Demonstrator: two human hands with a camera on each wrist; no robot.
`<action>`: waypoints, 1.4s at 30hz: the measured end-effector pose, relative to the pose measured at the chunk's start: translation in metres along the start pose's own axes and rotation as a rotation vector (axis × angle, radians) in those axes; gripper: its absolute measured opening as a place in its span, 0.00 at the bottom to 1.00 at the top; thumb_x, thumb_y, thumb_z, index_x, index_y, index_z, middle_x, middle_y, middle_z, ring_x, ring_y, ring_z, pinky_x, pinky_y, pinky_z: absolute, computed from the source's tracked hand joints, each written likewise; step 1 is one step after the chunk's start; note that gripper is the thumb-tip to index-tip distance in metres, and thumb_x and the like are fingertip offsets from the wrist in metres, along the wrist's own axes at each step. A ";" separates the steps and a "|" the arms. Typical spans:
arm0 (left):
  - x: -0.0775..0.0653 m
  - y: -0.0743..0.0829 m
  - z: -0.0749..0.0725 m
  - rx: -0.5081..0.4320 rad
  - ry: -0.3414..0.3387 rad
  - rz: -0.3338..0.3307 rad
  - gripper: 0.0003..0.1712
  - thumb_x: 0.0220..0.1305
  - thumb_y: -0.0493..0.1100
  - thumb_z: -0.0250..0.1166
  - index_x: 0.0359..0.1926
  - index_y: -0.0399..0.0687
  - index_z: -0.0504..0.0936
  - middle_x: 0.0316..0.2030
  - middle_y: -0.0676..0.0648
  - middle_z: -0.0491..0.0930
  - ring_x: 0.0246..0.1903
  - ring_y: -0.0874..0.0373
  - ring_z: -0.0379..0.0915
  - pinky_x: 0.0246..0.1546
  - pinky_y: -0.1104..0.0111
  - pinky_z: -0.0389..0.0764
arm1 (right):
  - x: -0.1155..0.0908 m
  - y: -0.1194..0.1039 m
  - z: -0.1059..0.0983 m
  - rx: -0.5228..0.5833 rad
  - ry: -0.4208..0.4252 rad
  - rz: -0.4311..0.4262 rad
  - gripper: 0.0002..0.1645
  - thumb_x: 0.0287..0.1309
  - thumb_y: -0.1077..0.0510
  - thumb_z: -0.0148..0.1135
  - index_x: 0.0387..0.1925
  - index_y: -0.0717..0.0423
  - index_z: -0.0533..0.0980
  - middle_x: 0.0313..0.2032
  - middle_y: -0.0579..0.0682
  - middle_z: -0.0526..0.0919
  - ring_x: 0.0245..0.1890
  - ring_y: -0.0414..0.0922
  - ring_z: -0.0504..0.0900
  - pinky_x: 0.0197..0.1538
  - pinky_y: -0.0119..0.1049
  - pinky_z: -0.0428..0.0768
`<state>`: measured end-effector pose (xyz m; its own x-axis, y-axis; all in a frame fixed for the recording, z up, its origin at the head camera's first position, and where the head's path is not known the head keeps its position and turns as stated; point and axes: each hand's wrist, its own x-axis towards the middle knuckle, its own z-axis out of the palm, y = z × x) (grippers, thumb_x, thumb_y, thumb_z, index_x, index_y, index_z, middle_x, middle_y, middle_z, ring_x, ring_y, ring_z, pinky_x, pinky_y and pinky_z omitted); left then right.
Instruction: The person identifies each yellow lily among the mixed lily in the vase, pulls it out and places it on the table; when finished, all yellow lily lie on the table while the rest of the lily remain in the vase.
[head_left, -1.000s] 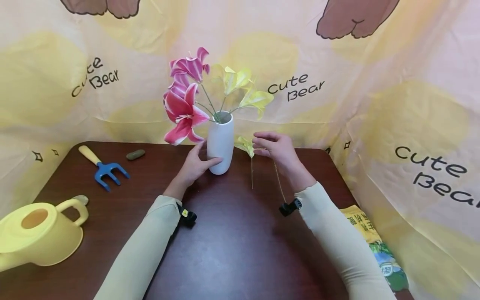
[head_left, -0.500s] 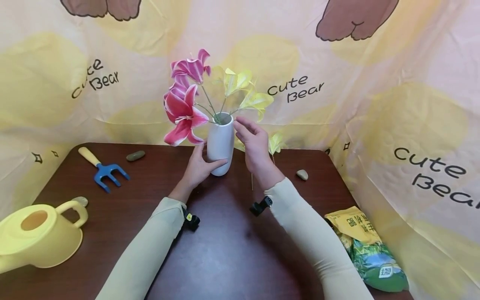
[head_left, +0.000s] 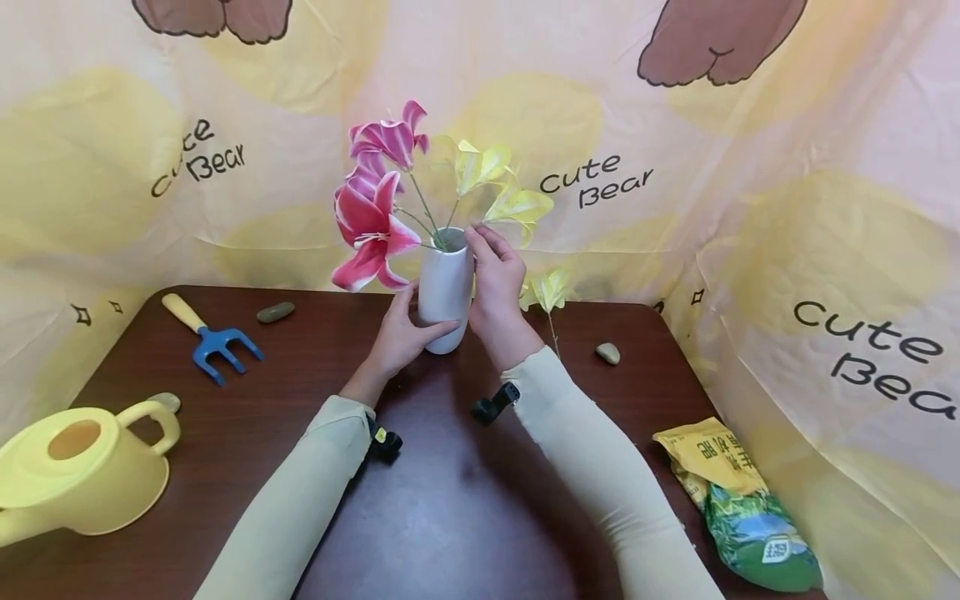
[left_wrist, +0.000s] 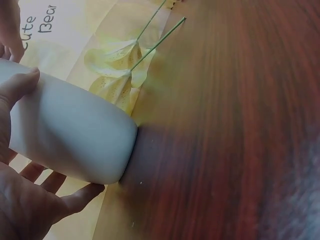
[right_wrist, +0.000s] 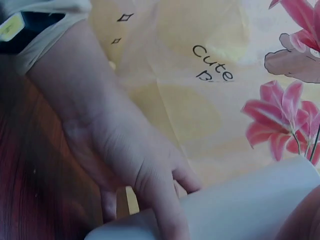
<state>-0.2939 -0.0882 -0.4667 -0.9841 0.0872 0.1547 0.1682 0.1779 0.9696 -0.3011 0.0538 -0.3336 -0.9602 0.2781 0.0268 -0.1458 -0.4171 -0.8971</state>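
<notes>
A white vase [head_left: 444,287] stands at the back of the table. My left hand [head_left: 393,337] grips it low, thumb across the front. At the upper right side my right hand [head_left: 501,287] holds it near the rim, finger and thumb close to a yellow lily's stem. In the right wrist view, only part of the right hand [right_wrist: 302,217] shows, over the vase. Pink lilies [head_left: 371,237] lean left out of the vase; yellow lilies [head_left: 519,205] lean right. Beyond the right hand lie two more yellow lilies, one lily [head_left: 551,290] plainly visible.
On the left are a blue hand fork [head_left: 217,346], a dark stone [head_left: 275,312] and a yellow watering can [head_left: 112,475] with a pale stone [head_left: 167,402] behind it. At right lie another stone [head_left: 608,353] and a yellow-green bag [head_left: 742,508]. Printed cloth [head_left: 750,233] hangs around the table.
My right hand has moved left from above the loose yellow lilies to the vase's rim, closing its fingers there. The left hand keeps its grip on the vase.
</notes>
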 end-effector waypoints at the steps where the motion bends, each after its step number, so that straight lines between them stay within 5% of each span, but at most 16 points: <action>1: 0.000 0.000 0.000 0.001 -0.001 -0.003 0.56 0.65 0.56 0.84 0.86 0.62 0.62 0.82 0.48 0.66 0.81 0.44 0.64 0.83 0.36 0.68 | 0.000 0.000 0.001 0.011 0.011 0.001 0.22 0.72 0.61 0.74 0.62 0.68 0.85 0.65 0.58 0.89 0.53 0.37 0.84 0.60 0.31 0.80; 5: 0.001 0.001 0.001 0.002 -0.006 0.005 0.56 0.65 0.56 0.84 0.86 0.61 0.62 0.82 0.47 0.66 0.81 0.44 0.64 0.83 0.36 0.68 | 0.001 -0.001 0.005 0.053 0.049 0.003 0.18 0.71 0.63 0.75 0.57 0.68 0.87 0.60 0.59 0.91 0.51 0.37 0.87 0.58 0.28 0.83; 9: 0.000 0.002 0.002 0.000 -0.006 0.006 0.56 0.65 0.56 0.84 0.86 0.61 0.62 0.81 0.47 0.66 0.81 0.43 0.64 0.83 0.36 0.69 | 0.003 -0.004 0.005 0.060 0.060 -0.028 0.02 0.70 0.63 0.76 0.42 0.57 0.89 0.44 0.46 0.91 0.45 0.39 0.87 0.52 0.30 0.83; 13: 0.000 0.003 0.001 0.008 -0.004 -0.015 0.57 0.64 0.57 0.85 0.85 0.64 0.62 0.81 0.47 0.66 0.81 0.43 0.64 0.83 0.35 0.69 | 0.006 -0.008 0.003 0.047 0.030 -0.086 0.09 0.73 0.63 0.73 0.35 0.47 0.85 0.39 0.42 0.90 0.43 0.41 0.89 0.52 0.34 0.84; 20: 0.000 0.001 0.000 0.019 0.000 -0.020 0.56 0.64 0.59 0.84 0.85 0.64 0.62 0.81 0.48 0.67 0.81 0.44 0.64 0.83 0.35 0.68 | 0.012 -0.021 -0.001 0.017 -0.020 -0.129 0.07 0.77 0.61 0.70 0.40 0.46 0.85 0.37 0.43 0.90 0.42 0.41 0.91 0.60 0.46 0.86; 23: 0.000 -0.001 0.001 0.021 0.002 -0.018 0.56 0.64 0.58 0.84 0.85 0.63 0.63 0.80 0.47 0.67 0.80 0.44 0.65 0.83 0.35 0.68 | 0.015 -0.031 -0.003 0.046 -0.048 -0.132 0.02 0.78 0.62 0.68 0.46 0.53 0.84 0.37 0.45 0.88 0.41 0.42 0.90 0.55 0.41 0.88; 30: 0.000 -0.002 0.002 0.034 0.009 -0.006 0.57 0.63 0.58 0.85 0.85 0.61 0.63 0.80 0.46 0.67 0.79 0.42 0.66 0.82 0.35 0.70 | 0.024 -0.063 -0.016 0.091 -0.112 -0.159 0.10 0.81 0.64 0.64 0.57 0.59 0.81 0.39 0.48 0.84 0.39 0.44 0.90 0.44 0.37 0.92; 42: -0.002 0.001 -0.002 0.025 0.000 -0.005 0.56 0.64 0.56 0.85 0.85 0.58 0.64 0.79 0.43 0.70 0.76 0.39 0.69 0.79 0.36 0.74 | 0.048 -0.085 -0.087 -0.084 -0.128 -0.104 0.12 0.76 0.65 0.68 0.55 0.50 0.83 0.41 0.49 0.84 0.31 0.43 0.89 0.37 0.33 0.91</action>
<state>-0.2921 -0.0902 -0.4655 -0.9850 0.0864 0.1496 0.1644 0.2025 0.9654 -0.3139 0.1777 -0.2941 -0.9641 0.2019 0.1725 -0.2309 -0.3167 -0.9200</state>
